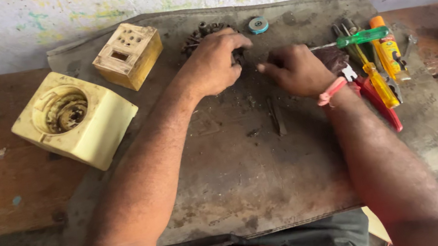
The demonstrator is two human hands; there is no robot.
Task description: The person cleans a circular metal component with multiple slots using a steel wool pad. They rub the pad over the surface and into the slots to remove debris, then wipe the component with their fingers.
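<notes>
Both hands meet over the worn mat: left hand curled onto a screw pile beneath its fingertips, right hand pinching something too small to tell; its axis unclear.

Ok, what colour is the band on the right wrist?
Pink; the band sits just behind the right hand, clearest in the head view.

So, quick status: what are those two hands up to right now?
Left hand on the pile of small dark metal parts. Right hand pinching something small, too hidden to tell. Screwdrivers and pliers lie beside it.
</notes>
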